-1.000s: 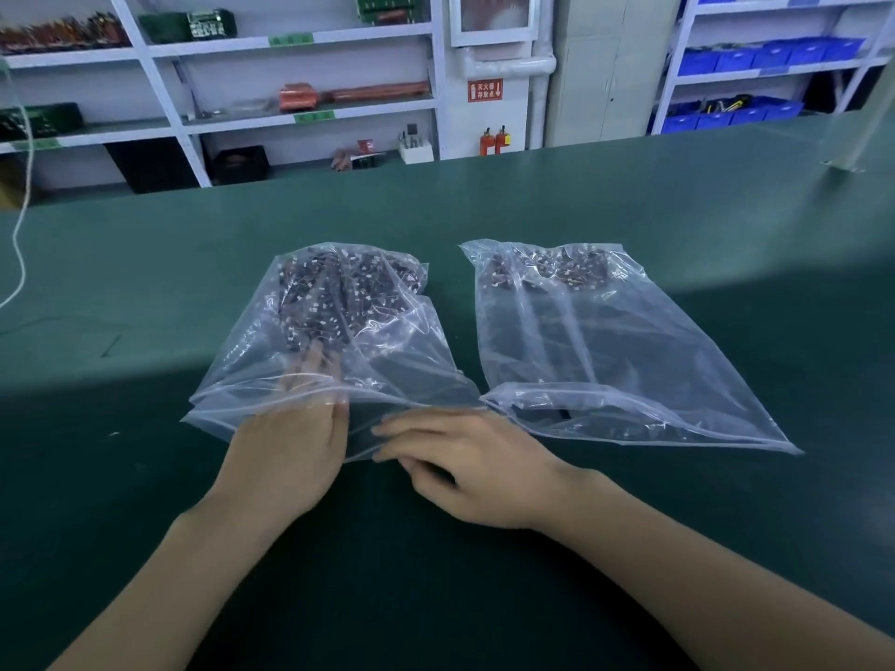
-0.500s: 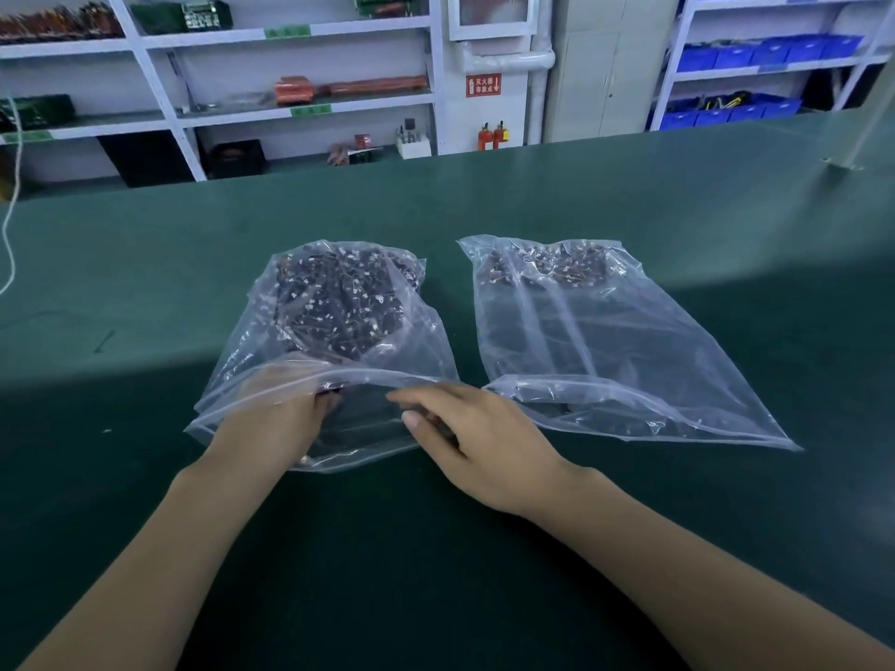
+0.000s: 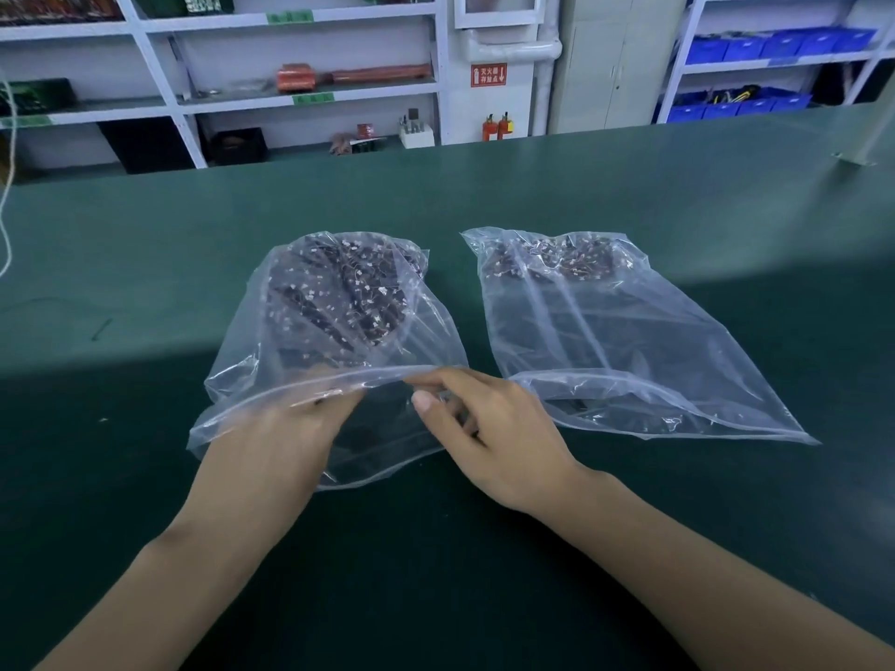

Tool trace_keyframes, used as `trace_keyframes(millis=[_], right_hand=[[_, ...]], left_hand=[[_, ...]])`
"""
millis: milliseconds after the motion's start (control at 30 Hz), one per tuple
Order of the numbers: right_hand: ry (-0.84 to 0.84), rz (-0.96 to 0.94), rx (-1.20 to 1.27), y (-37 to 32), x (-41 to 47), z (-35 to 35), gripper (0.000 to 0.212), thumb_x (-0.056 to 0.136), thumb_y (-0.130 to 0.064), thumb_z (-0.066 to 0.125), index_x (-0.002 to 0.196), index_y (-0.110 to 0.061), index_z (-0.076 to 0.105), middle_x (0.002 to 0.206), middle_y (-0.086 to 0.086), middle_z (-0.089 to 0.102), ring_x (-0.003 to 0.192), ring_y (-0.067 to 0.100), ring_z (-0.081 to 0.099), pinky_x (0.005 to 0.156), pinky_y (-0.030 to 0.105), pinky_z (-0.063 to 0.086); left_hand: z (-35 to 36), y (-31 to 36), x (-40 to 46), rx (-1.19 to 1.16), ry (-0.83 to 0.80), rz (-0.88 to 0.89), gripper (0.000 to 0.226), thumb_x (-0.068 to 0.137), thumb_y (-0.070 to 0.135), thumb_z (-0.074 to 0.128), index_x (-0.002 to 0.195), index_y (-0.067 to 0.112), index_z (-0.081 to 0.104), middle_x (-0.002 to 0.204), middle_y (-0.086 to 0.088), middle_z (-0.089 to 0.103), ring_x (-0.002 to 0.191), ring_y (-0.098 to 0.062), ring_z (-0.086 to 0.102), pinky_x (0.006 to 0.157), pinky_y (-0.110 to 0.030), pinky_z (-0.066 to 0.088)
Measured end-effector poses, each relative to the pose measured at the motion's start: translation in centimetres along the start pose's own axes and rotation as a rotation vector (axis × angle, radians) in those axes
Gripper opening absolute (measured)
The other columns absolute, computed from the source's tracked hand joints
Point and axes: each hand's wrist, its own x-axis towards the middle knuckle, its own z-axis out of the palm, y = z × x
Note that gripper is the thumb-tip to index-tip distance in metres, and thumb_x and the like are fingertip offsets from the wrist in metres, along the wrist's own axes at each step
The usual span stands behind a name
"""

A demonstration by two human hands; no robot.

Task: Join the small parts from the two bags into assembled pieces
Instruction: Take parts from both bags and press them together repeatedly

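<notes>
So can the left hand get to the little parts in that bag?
Probably yes. The left hand is already inside the open mouth of the left bag, and the right hand holds the top edge up. Nothing blocks the way to the parts heaped at the far end.

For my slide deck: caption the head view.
Left hand reaching inside the left bag while right hand holds its mouth open.

- The near half of the green table (image 3: 145, 477) lies in shadow; the far half is brighter.
- White glare sits on the right bag (image 3: 629, 341).
- The shelves (image 3: 160, 55) bend at the edges.
- The fingers look slightly blurred.
</notes>
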Motion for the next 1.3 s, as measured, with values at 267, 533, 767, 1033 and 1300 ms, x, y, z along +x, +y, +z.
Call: trace_keyframes(millis=[267,533,767,1033,1300], right_hand=[[0.037,0.066,0.174,0.4,0.0,0.0,0.044,0.111,-0.045,0.040,0.120,-0.019,0.074,0.097,0.002,0.075,0.085,0.017,0.072,0.077,0.037,0.055],[-0.054,0.271,0.680,-0.6,-0.4,-1.0,0.036,0.105,-0.040,0.057,0.103,-0.011,0.080,0.088,0.006,0.078,0.081,0.020,0.075,0.072,0.031,0.058],[-0.175,0.441,1.208,-1.2,-0.5,-1.8,0.028,0.096,-0.031,0.072,0.107,-0.007,0.079,0.095,0.017,0.077,0.083,0.023,0.076,0.078,0.030,0.062],[0.136,0.307,1.099,-1.1,-0.5,-1.2,0.021,0.085,-0.019,0.077,0.103,-0.007,0.076,0.094,0.019,0.080,0.088,0.028,0.080,0.080,0.029,0.063],[0.106,0.198,0.934,-1.7,-1.1,-0.8,0.018,0.090,-0.016,0.077,0.105,-0.008,0.075,0.092,0.011,0.081,0.086,0.028,0.080,0.082,0.034,0.064]], left_hand=[[1.3,0.5,-1.3,-0.174,0.449,0.239,0.035,0.096,-0.007,0.066,0.121,0.013,0.081,0.111,0.000,0.078,0.080,-0.025,0.069,0.075,-0.034,0.057],[1.6,2.6,-0.1,-0.542,0.608,0.113,0.013,0.101,0.004,0.072,0.106,0.007,0.083,0.098,-0.007,0.075,0.085,-0.020,0.070,0.078,-0.029,0.054],[1.6,3.4,0.7,-0.577,0.593,0.042,0.013,0.100,0.009,0.072,0.107,0.012,0.083,0.106,0.003,0.077,0.095,-0.012,0.074,0.086,-0.023,0.057],[1.3,5.2,0.2,-1.093,0.415,-0.366,0.013,0.095,0.034,0.081,0.107,0.035,0.078,0.100,0.014,0.078,0.091,-0.009,0.076,0.073,-0.027,0.064],[1.0,5.3,-0.4,-1.357,0.206,-0.467,0.006,0.093,0.027,0.077,0.095,0.029,0.083,0.087,-0.001,0.079,0.075,-0.016,0.074,0.057,-0.022,0.058]])
